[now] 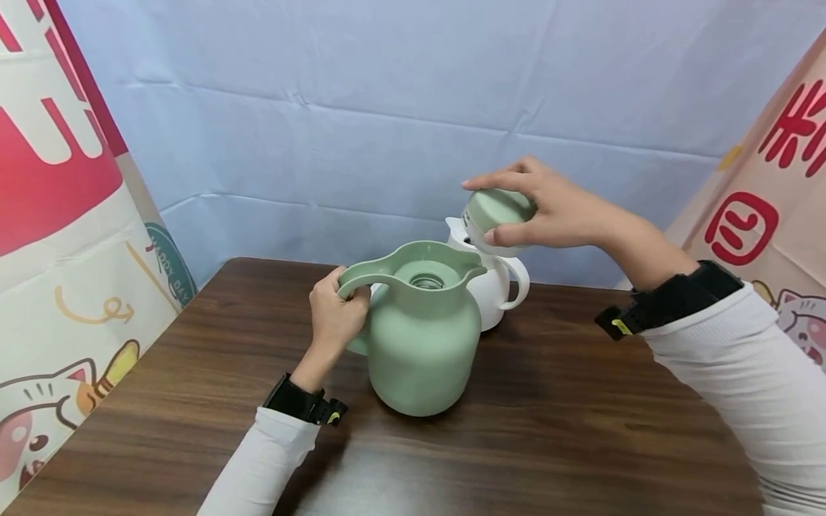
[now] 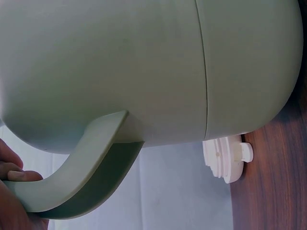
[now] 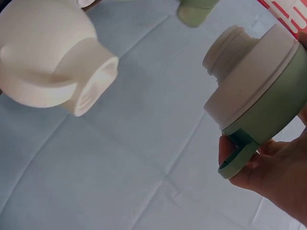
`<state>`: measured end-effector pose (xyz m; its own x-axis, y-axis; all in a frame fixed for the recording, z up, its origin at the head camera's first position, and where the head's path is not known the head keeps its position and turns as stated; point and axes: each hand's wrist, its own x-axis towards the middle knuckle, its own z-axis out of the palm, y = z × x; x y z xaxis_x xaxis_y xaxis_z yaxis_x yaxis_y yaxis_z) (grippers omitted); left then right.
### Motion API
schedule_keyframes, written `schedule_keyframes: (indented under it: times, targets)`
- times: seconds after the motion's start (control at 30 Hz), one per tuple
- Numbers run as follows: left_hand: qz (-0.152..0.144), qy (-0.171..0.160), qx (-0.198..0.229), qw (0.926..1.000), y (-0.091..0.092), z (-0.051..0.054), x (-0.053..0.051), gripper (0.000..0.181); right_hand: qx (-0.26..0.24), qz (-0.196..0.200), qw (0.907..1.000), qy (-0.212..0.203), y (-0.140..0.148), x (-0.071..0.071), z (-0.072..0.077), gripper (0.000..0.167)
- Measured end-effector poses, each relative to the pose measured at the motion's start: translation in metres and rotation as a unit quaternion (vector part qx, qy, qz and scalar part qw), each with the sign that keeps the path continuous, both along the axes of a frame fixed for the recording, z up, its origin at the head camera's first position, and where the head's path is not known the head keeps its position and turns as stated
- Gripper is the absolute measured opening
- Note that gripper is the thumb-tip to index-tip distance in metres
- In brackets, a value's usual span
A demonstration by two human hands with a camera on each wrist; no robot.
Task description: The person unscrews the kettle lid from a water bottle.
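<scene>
A pale green thermos jug (image 1: 422,351) stands upright on the table, its round neck opening uncovered. My left hand (image 1: 335,308) grips the top of its handle (image 2: 91,163). My right hand (image 1: 558,208) holds a stopper lid (image 1: 495,209) by its green cap, in the air to the right of the jug's spout. In the right wrist view the lid (image 3: 259,76) is tilted, showing its white threaded plug and a green tab. Behind the green jug is a smaller white jug (image 1: 488,297), partly hidden, with its mouth uncovered in the right wrist view.
A white ridged lid (image 2: 224,158) lies on the table behind the green jug. The dark wooden table (image 1: 568,416) ends at a pale blue cloth backdrop (image 1: 323,143). Printed cloths (image 1: 58,215) hang at both sides.
</scene>
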<state>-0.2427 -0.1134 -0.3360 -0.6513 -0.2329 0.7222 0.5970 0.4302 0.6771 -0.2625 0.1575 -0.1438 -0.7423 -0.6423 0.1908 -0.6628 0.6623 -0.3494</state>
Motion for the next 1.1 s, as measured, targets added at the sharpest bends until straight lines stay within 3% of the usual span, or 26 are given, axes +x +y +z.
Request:
schedule_keyframes:
  times: [0.37,1.1]
  targets:
    - [-0.002,0.001,-0.003,1.0,-0.001,-0.002,0.0,0.036,0.039,-0.022,0.9989,0.015,0.03,-0.012,-0.026,0.056]
    - [-0.001,0.01,-0.007,0.9999,0.0,-0.003,-0.001,0.037,0.083,-0.011,0.9953,-0.047,0.055,-0.01,-0.088,0.056]
